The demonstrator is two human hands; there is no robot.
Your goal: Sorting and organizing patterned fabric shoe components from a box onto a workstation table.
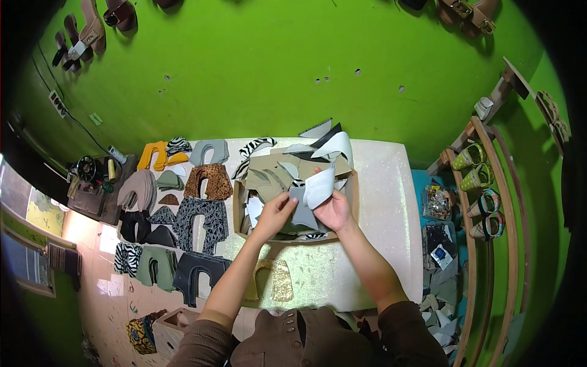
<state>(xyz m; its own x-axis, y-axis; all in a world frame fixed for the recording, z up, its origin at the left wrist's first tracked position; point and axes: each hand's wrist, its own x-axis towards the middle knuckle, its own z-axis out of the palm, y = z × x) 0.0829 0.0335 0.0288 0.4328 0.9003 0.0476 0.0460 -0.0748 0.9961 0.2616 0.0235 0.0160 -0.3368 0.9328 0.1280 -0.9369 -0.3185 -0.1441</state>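
Both my hands are over a cardboard box (pixel 356 205) heaped with cut leather-like offcuts. In my right hand (pixel 335 211) is a white curved leather piece (pixel 318 187), its fingers behind it and the thumb along its edge. My left hand (pixel 275 215) pinches the upper left corner of a grey leather piece (pixel 304 214), which hangs beside and partly under the white one. Olive-beige scraps (pixel 266 178) fill much of the box. A larger white curved scrap (pixel 335 147) sticks up at its far right corner.
Stacks of cut U-shaped pieces cover the table's left side, among them leopard-print (pixel 208 178), black-grey patterned (pixel 200 223) and dark grey (pixel 199 269) ones. A gold glitter piece (pixel 281 280) lies near the front edge. A wooden rack (pixel 512 244) with sandals stands at the right.
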